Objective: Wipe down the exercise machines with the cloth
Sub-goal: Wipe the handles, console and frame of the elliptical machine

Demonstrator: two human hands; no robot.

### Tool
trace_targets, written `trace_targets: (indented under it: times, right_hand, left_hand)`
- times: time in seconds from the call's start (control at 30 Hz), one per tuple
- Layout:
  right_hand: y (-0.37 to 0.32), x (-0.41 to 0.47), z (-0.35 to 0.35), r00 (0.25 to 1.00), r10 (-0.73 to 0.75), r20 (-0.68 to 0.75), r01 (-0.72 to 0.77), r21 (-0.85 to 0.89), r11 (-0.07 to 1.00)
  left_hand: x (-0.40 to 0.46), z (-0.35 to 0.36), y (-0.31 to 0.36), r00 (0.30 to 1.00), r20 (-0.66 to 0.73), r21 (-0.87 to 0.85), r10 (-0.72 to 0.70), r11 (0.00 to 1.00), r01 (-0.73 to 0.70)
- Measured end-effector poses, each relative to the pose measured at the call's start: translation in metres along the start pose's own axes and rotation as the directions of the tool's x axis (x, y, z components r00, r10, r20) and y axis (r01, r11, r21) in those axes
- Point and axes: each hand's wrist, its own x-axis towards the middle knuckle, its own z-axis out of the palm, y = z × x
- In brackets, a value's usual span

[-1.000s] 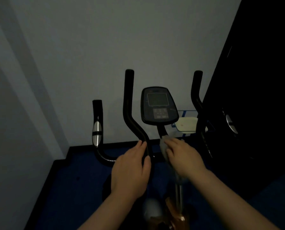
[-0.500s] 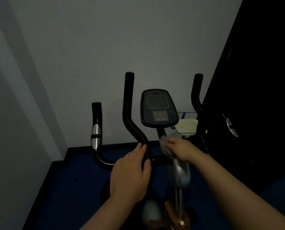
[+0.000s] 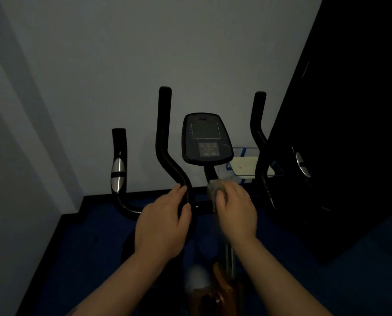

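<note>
At the stem under the console (image 3: 207,139) of the exercise bike (image 3: 165,142), in a dim corner: right hand (image 3: 234,209) pressing the grey cloth (image 3: 214,190) against the black post, fingers curled over the wad and gripping it. Left hand (image 3: 162,222) wrapped round the bend of the inner left handlebar (image 3: 167,160), fingers and thumb closed on the tube, seemingly to steady the frame. Likely risks from here: cloth sliding upward and catching the console's lower edge or its keypad, pressing buttons or tilting the display; grip too loose, letting the wad slip down toward the silver column (image 3: 229,258) and out of reach. Poor light, so missed patches hard to spot, particularly on the far right handlebar (image 3: 260,137) and the outer left grip with its silver sensor (image 3: 117,174). Blue tray (image 3: 247,166) just behind the right bar, possibly knocked by a wide sweep. Remaining surfaces apparently not yet wiped, though impossible to confirm.
</note>
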Motion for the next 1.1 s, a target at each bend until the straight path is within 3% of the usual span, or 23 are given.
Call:
trace_targets:
  times: [0.13, 0.3, 0.43, 0.57, 0.73, 0.87, 0.93, 1.03, 1.1]
  right_hand:
    - [0.020, -0.061, -0.007, 0.978, -0.199, -0.054, 0.199, -0.004, 0.980]
    - [0.002, -0.022, -0.005, 0.998, -0.058, -0.010, 0.058, 0.068, 0.996]
    - [-0.012, -0.016, 0.002, 0.954, -0.294, 0.056, 0.298, -0.066, 0.952]
    - [0.020, -0.025, -0.012, 0.857, -0.510, 0.073, 0.515, -0.186, 0.837]
    - [-0.016, -0.010, 0.011, 0.970, -0.243, -0.010, 0.242, -0.079, 0.967]
    - [0.001, -0.027, 0.005, 0.876, -0.481, 0.044, 0.481, -0.169, 0.860]
    - [0.013, -0.015, -0.007, 0.847, -0.524, 0.092, 0.531, -0.202, 0.823]
    - [-0.010, 0.006, -0.001, 0.944, -0.321, 0.072, 0.328, -0.146, 0.933]
    - [-0.026, 0.003, 0.009, 0.963, -0.263, 0.050, 0.268, -0.212, 0.940]
  left_hand:
    - [-0.001, -0.002, 0.001, 1.000, -0.013, 0.008, 0.005, 1.000, -0.005]
    - [-0.004, -0.003, 0.004, 0.999, -0.045, 0.021, 0.008, 1.000, -0.007]
    - [-0.009, -0.006, 0.002, 0.995, -0.082, 0.021, 0.058, 0.998, -0.057]
    - [-0.013, 0.000, -0.003, 0.993, -0.088, 0.124, 0.079, 0.990, -0.067]
    - [-0.012, 0.002, -0.001, 0.992, -0.098, 0.129, 0.075, 0.990, -0.062]
    - [-0.013, 0.002, -0.003, 0.994, -0.079, 0.117, 0.075, 0.991, -0.065]
    - [-0.013, 0.002, -0.003, 0.995, -0.070, 0.118, 0.066, 0.991, -0.058]
    - [-0.010, 0.003, -0.002, 0.994, -0.081, 0.114, 0.069, 0.992, -0.059]
    - [-0.010, 0.003, -0.002, 0.994, -0.082, 0.105, 0.070, 0.993, -0.061]
